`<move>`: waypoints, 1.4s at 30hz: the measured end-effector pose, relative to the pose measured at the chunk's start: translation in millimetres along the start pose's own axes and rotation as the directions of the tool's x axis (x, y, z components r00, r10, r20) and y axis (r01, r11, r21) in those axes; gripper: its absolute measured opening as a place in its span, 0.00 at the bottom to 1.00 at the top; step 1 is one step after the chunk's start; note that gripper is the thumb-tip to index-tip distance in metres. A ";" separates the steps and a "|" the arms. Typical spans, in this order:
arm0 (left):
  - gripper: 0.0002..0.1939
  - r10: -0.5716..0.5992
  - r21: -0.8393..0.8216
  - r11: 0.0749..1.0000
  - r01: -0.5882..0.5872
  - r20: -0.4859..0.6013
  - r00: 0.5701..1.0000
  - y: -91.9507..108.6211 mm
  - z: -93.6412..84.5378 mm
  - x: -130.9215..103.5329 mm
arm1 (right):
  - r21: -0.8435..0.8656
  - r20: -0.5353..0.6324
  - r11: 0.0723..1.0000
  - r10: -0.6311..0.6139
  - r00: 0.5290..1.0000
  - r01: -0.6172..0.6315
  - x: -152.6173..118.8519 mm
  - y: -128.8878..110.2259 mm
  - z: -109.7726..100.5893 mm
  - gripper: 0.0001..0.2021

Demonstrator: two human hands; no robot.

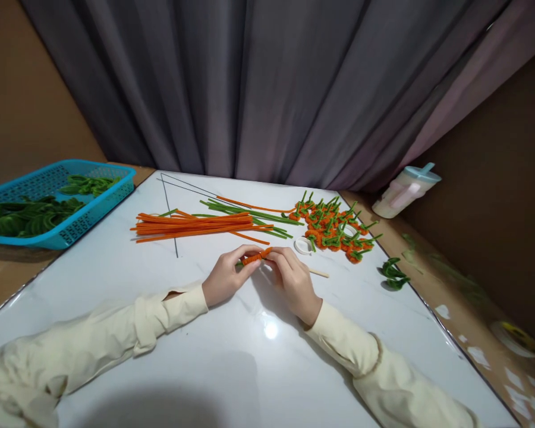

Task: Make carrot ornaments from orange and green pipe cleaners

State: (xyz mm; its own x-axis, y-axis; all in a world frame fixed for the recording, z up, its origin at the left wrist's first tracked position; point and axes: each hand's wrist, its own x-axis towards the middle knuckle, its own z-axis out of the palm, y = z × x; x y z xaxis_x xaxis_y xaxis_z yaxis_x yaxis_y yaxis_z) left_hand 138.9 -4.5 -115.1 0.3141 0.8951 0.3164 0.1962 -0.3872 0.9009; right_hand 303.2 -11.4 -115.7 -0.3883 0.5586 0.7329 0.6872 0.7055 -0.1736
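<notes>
Between my hands is an orange pipe-cleaner coil (252, 258), wound in tight turns. My left hand (225, 276) pinches its left part, where a bit of green shows. The fingers of my right hand (293, 279) close on its right end. A thin wooden stick (318, 273) sticks out to the right from beneath my right hand. Just beyond my hands lies a bundle of straight orange pipe cleaners (196, 224), with green pipe cleaners (267, 223) behind and beside it. Several small orange pieces with green tops (330, 223) are grouped at the right, near a white ring (304, 245).
A blue basket (89, 208) with green leaf-like pieces stands at the left. Dark thin wires (169, 217) lie at the back left. Curled green pieces (393, 273) rest near the right edge. A lidded cup (403, 191) stands beyond that edge; tape and paper scraps lie lower right.
</notes>
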 end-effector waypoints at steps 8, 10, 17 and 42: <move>0.14 -0.164 -0.226 0.960 0.168 0.035 0.986 6.7 3.4 2.8 | -0.065 0.015 0.998 -0.014 1.000 0.015 -3.3 -0.3 0.4 0.08; 0.13 -0.171 -0.237 0.956 0.172 0.025 0.985 9.0 3.8 3.4 | -0.050 0.014 0.999 -0.020 1.000 0.020 -3.3 -0.2 0.2 0.08; 0.07 -0.082 -0.136 0.988 0.074 -0.053 0.995 14.7 -0.5 8.2 | 0.171 -0.036 0.984 0.060 0.998 -0.053 -1.4 3.8 -1.3 0.10; 0.10 -0.396 -0.348 0.830 0.436 0.182 0.900 18.1 -15.5 25.4 | 0.076 0.239 0.997 -0.010 0.971 -0.009 6.2 22.9 -4.0 0.09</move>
State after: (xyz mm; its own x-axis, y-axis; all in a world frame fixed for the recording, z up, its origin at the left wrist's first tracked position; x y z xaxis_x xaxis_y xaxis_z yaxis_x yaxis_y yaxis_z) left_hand 136.0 14.6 -86.2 0.3737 0.9189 -0.1265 -0.0239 0.1459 0.9890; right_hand 318.9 6.5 -112.5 -0.5305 0.6400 0.5559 0.6419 0.7316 -0.2297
